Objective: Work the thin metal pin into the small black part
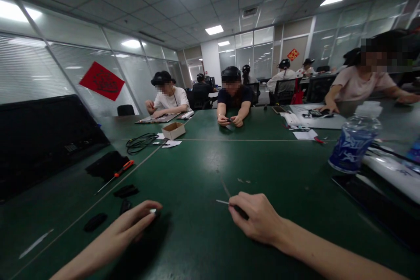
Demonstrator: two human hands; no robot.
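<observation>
My left hand (pixel 139 221) hovers over the green table at the lower left, its thumb and forefinger closed on a small dark piece with a white patch (pixel 153 211). Most of that piece is hidden by the fingers. To the right, my right hand (pixel 256 216) grips thin metal tweezers (pixel 222 202), whose two slim prongs point left and away from me, spread apart. A gap of table lies between the hands. Beside my left hand are several small black pieces, among them an oval one (pixel 95 222) and a flatter one (pixel 126 190).
An orange-handled screwdriver (pixel 124 168) lies at left near a black monitor (pixel 49 140). Beyond are a coiled cable (pixel 141 143) and cardboard box (pixel 173 131). A water bottle (pixel 356 138) and dark phone-like slab (pixel 377 210) stand right. Several people work around the table (pixel 197 166).
</observation>
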